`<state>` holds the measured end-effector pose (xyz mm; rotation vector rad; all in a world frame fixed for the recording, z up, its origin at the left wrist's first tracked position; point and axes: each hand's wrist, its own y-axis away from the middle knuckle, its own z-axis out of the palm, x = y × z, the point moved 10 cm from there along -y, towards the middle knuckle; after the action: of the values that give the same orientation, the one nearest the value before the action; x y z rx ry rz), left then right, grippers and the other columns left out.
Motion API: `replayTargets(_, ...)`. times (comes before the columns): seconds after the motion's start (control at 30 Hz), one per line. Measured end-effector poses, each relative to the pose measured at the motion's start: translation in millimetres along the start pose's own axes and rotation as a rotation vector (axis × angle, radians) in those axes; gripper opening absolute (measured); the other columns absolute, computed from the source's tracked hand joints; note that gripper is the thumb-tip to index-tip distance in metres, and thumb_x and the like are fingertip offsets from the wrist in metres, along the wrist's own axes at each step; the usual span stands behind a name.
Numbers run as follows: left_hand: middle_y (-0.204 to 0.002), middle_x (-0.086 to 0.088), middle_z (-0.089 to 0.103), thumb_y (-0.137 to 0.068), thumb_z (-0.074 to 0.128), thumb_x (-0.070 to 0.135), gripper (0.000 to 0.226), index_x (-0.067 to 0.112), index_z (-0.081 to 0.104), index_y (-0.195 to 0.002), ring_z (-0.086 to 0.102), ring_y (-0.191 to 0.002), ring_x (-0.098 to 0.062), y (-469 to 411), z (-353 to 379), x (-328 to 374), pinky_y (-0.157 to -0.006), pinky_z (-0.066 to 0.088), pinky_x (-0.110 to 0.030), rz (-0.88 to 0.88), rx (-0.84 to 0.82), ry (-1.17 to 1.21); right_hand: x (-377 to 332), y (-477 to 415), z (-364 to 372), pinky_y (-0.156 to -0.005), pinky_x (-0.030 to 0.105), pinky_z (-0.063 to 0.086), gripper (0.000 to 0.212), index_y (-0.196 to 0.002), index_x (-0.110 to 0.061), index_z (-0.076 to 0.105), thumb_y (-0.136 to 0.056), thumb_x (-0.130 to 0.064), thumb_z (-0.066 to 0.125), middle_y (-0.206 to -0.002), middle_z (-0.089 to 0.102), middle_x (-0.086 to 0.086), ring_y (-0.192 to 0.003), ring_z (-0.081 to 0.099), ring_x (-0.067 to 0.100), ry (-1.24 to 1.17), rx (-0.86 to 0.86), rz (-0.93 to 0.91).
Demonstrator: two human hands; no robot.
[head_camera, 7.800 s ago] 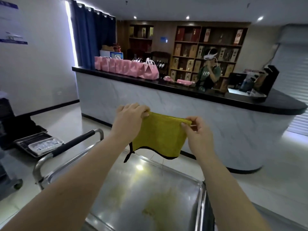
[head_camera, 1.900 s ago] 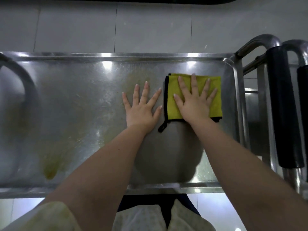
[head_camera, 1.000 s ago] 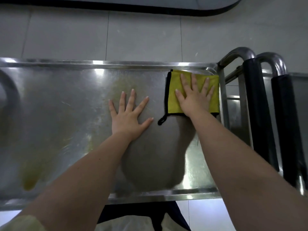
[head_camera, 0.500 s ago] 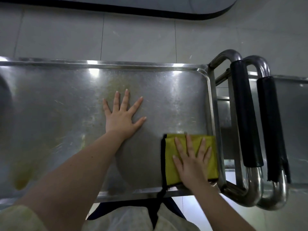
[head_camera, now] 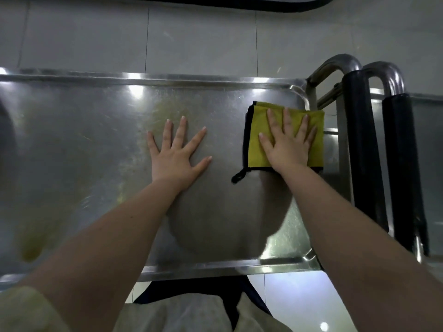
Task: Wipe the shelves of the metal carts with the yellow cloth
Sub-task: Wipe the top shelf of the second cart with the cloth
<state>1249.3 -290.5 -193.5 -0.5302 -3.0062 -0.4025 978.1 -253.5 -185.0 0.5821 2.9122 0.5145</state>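
Flat and spread, the right hand (head_camera: 287, 147) presses down on the folded yellow cloth (head_camera: 255, 137) with straight fingers, curled round nothing. The left hand (head_camera: 177, 156) lies palm-down on bare metal with its fingers fanned, holding nothing either. Beneath both, the steel shelf (head_camera: 72, 144) of the metal cart fills most of the view, with yellowish smears by the left fingertips and at the near left. Grey floor tiles (head_camera: 191, 39) show beyond its far rim. Two cart handles (head_camera: 362, 152) with black grips stand side by side just past the shelf's right end. Both forearms reach forward from the near edge, roughly parallel. The cloth sits near the shelf's far right corner, reaching the right rim, and a small black loop (head_camera: 238, 177) trails from its near left corner.
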Motion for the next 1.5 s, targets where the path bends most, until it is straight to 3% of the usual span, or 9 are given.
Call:
replayTargets(0.2, -0.163, 0.007, -0.016, -0.084, 0.013, 0.082, 0.071, 0.058, -0.009, -0.146, -0.015, -0.150, -0.026, 0.6, 1.2, -0.4, -0.113, -0.009, -0.064, -0.010, -0.009, 0.009, 33.7, 181.2, 70.0, -0.114, 0.068, 0.006, 0.066, -0.154, -0.043, -0.001, -0.094, -0.068, 0.008, -0.165, 0.000, 0.000, -0.145, -0.001, 0.050, 0.013, -0.032, -0.044)
replayTargets(0.3, -0.163, 0.006, -0.015, -0.085, 0.015, 0.081, 0.070, 0.057, -0.006, -0.147, -0.015, -0.150, -0.027, 3.2, 1.4, 1.3, -0.113, -0.010, -0.065, 0.003, -0.006, 0.022, 40.9, 217.6, 89.0, -0.112, 0.071, 0.011, 0.064, -0.155, -0.039, 0.008, -0.096, -0.065, 0.011, -0.165, 0.008, 0.003, -0.144, 0.003, 0.053, 0.059, -0.047, -0.075)
replayTargets(0.43, -0.163, 0.004, -0.015, -0.086, 0.013, 0.080, 0.069, 0.056, -0.006, -0.148, -0.015, -0.149, -0.029, 5.2, 1.5, 1.2, -0.113, -0.009, -0.066, 0.001, 0.003, 0.008, 12.6, 213.1, 88.8, -0.111, 0.069, 0.003, 0.063, -0.155, -0.040, 0.010, -0.096, -0.064, 0.013, -0.165, 0.001, 0.001, -0.144, -0.006, 0.053, 0.090, -0.012, -0.089)
replayTargets(0.67, -0.163, 0.003, -0.017, -0.087, 0.012, 0.078, 0.069, 0.054, -0.008, -0.148, -0.015, -0.149, -0.029, 2.8, 1.1, -1.0, -0.112, -0.011, -0.067, 0.026, -0.055, -0.004, -136.8, 215.5, 82.7, -0.111, 0.073, 0.009, 0.062, -0.153, -0.038, 0.027, -0.095, -0.059, 0.036, -0.162, 0.019, 0.008, -0.142, 0.010, 0.056, 0.034, 0.097, -0.293)
replayTargets(0.77, -0.164, 0.004, -0.011, -0.098, 0.020, 0.060, 0.059, 0.047, 0.002, -0.152, -0.013, -0.150, -0.027, 0.3, -4.3, -4.0, -0.114, -0.015, -0.061, 0.061, -0.100, 0.115, -137.9, 213.5, 81.9, -0.112, 0.071, 0.010, 0.062, -0.153, -0.037, 0.025, -0.097, -0.060, 0.033, -0.162, 0.018, 0.009, -0.143, 0.009, 0.055, 0.038, 0.121, -0.266)
replayTargets(0.9, -0.164, -0.003, 0.011, -0.105, 0.026, 0.036, 0.051, 0.027, 0.020, -0.155, 0.001, -0.150, -0.032, 5.1, -21.5, -32.5, -0.119, -0.008, -0.054, 0.076, -0.034, 0.238, -133.9, 216.3, 83.6, -0.113, 0.070, 0.008, 0.063, -0.154, -0.037, 0.024, -0.097, -0.061, 0.031, -0.163, 0.017, 0.008, -0.144, 0.006, 0.054, 0.053, 0.123, -0.265)
replayTargets(1.1, -0.165, 0.004, -0.006, -0.102, 0.015, 0.051, 0.055, 0.040, 0.002, -0.154, -0.015, -0.149, -0.028, 8.0, -16.2, -107.4, -0.113, -0.013, -0.065, -0.032, -0.038, 0.045, -135.4, 220.7, 87.7, -0.113, 0.070, 0.007, 0.063, -0.154, -0.036, 0.023, -0.097, -0.061, 0.031, -0.163, 0.016, 0.009, -0.144, 0.006, 0.054, 0.086, 0.105, -0.255)
replayTargets(1.33, -0.164, 0.007, -0.010, -0.099, 0.010, 0.057, 0.056, 0.046, -0.005, -0.152, -0.014, -0.150, -0.025, 17.5, -9.5, -113.5, -0.112, -0.011, -0.068, -0.038, 0.016, 0.041, -137.2, 252.8, 107.8, -0.112, 0.070, 0.007, 0.059, -0.153, -0.038, 0.026, -0.098, -0.058, 0.029, -0.163, 0.015, 0.008, -0.145, 0.008, 0.052, 0.092, 0.035, -0.236)
replayTargets(1.5, -0.164, 0.006, -0.008, -0.100, 0.012, 0.055, 0.056, 0.044, -0.004, -0.153, -0.012, -0.150, -0.026, 15.8, -9.3, -112.9, -0.111, -0.008, -0.069, -0.023, 0.027, 0.057, -157.5, 199.4, 90.1, -0.112, 0.070, 0.003, 0.058, -0.152, -0.045, 0.022, -0.096, -0.060, 0.028, -0.163, 0.014, 0.007, -0.144, 0.004, 0.054, 0.052, 0.023, -0.196)
